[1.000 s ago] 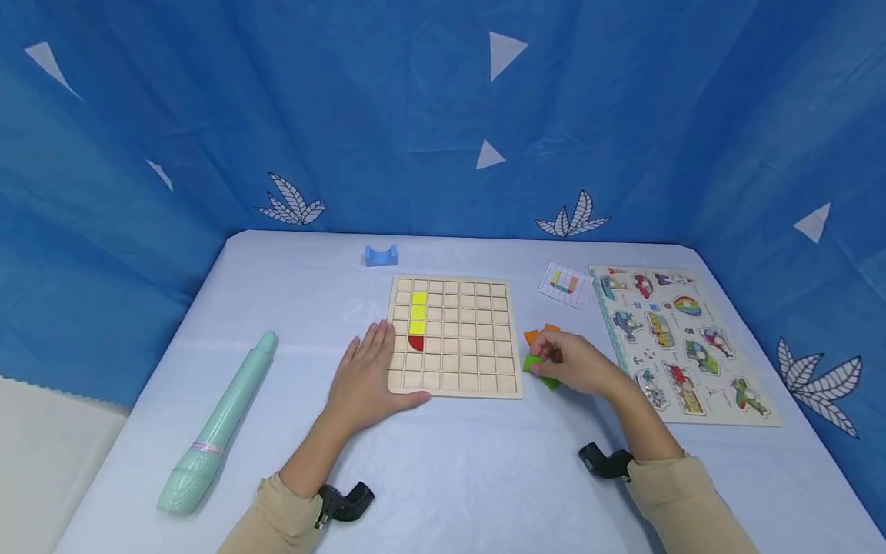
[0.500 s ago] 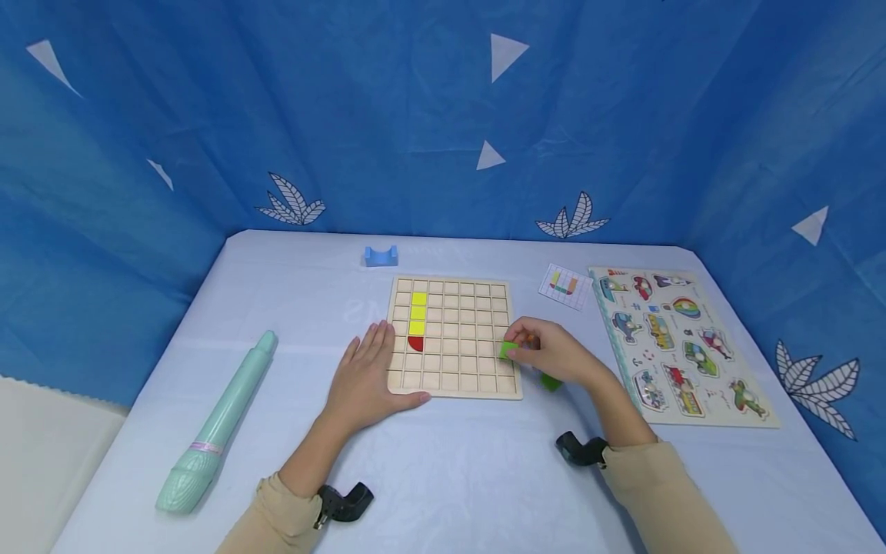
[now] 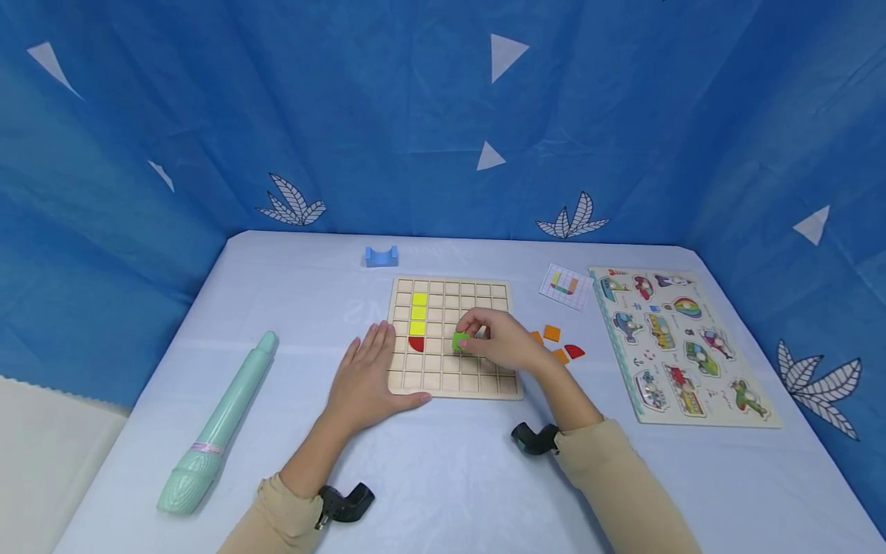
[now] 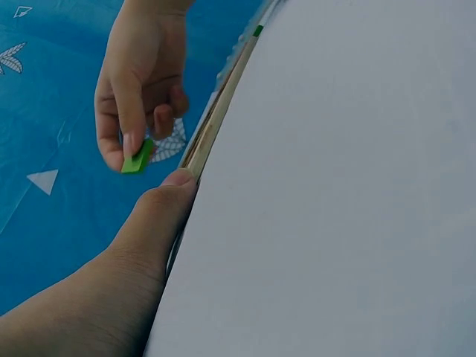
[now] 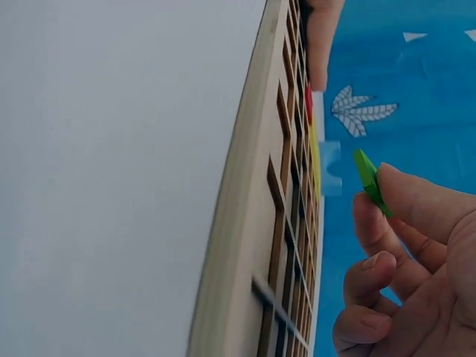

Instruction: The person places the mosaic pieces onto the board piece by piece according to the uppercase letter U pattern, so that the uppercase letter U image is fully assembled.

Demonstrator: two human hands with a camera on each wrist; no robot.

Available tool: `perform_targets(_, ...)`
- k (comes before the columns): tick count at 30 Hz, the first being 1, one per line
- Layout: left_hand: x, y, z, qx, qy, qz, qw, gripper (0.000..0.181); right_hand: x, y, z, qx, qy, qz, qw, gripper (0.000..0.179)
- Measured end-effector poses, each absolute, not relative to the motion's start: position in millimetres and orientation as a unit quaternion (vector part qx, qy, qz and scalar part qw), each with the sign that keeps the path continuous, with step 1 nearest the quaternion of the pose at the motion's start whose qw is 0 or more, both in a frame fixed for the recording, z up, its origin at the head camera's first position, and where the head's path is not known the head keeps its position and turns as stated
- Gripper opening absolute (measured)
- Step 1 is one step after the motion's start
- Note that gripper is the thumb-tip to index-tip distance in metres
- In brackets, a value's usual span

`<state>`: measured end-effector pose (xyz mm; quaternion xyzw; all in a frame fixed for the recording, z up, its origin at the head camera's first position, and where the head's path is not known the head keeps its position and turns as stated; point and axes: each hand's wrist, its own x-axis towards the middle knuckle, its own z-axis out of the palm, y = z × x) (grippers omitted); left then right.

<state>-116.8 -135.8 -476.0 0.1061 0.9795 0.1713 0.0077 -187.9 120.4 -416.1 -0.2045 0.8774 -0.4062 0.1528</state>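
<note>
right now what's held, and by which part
The right hand pinches a green piece by one end between thumb and finger; the left hand rests against the board.

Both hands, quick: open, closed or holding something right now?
Left hand: open, touching the pale square wooden grid board.
Right hand: holding a flat green tile, pinched between thumb and fingers.

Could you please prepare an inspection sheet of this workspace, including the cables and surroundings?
Surface: table with a white covering.
Job's things: grid board bearing three yellow squares and a red quarter-round; orange pieces, another red piece and a pattern card lie to its right.
Clutter: mint-green club-shaped object, small blue stand, picture puzzle.
Hands: left hand, fingers straight, touches the board's edge; right hand pinches a green piece above it.
Cables: nothing seen.
Surroundings: blue printed curtain behind and at both sides.
</note>
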Motion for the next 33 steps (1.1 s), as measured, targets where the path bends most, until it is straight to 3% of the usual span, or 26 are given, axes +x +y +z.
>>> perform_targets(14,-117,-135,-476,0.109,0.98,0.166,0.007,0.129,-192,85,-430,-0.189,0.879,-0.411,0.153,0.01)
perform_targets(33,-116,-136,-475,0.108,0.98,0.169,0.008,0.13,-193,74,-434,-0.196,0.891,-0.381,0.148,0.012)
